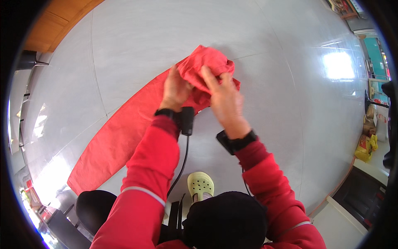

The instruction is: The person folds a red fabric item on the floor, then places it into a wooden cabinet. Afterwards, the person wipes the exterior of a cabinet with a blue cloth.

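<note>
A long piece of red fabric [119, 127] hangs or lies in front of me, flat and tapering toward the lower left. Its upper right end is gathered into a crumpled bunch [205, 63]. My left hand [175, 88] grips the left side of this bunch, its fingertips partly hidden by folds. Across the bunch's lower right, my right hand [226, 98] has its fingers bent into the cloth and is slightly blurred by motion. Both wrists wear black straps with small dark devices, and a cable runs down from the left one.
Grey glossy tiles [264, 130] form the floor below. A pale yellow-green clog [201, 184] is on my foot, beside my dark-clothed knee [225, 218]. An orange-brown wooden piece of furniture [57, 25] stands upper left. A yellow bag [365, 147] sits at the right edge.
</note>
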Tool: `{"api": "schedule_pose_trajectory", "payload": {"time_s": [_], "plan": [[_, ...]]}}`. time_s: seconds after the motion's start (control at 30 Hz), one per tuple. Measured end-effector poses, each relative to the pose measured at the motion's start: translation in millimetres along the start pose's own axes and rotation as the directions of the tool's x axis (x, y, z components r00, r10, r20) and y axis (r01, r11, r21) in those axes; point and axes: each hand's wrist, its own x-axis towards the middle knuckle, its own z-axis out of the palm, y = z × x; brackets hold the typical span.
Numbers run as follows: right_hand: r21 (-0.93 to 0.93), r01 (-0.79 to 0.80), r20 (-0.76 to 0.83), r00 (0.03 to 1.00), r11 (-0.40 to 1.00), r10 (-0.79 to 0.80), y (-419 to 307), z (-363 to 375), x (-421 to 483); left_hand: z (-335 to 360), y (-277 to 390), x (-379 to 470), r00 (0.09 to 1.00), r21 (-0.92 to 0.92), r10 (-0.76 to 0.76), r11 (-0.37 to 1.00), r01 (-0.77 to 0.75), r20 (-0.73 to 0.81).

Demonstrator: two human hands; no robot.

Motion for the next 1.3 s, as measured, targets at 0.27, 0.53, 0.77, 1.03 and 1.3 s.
{"api": "schedule_pose_trajectory", "payload": {"time_s": [0.27,0.53,0.77,1.03,1.3], "plan": [[0.011,0.106,0.072,0.992,0.994,-0.106,-12.7,37.5,-28.2,-30.9,-2.8,-33.6,0.819,0.913,0.455,-0.364,-0.186,0.348],[0.575,-0.725,0.527,0.682,0.378,0.507,74.5,-0.5,32.8,-41.7,-6.2,-33.6,0.835,0.930,0.539,-0.351,0.108,0.107],[0.378,-0.238,0.303,0.945,0.895,0.123,-28.8,-17.6,13.5,-71.6,13.6,-21.6,0.894,0.917,0.374,-0.387,-0.090,0.246],[0.129,0.176,0.188,0.962,0.976,-0.199,-152.1,66.0,-54.6,-100.3,95.7,-152.5,0.830,0.578,0.478,0.777,-0.249,-0.285],[0.527,0.199,0.279,0.877,0.826,-0.390,-131.0,54.7,-61.6,-123.4,55.4,-162.1,0.751,0.966,0.625,-0.252,-0.066,0.214]]}}
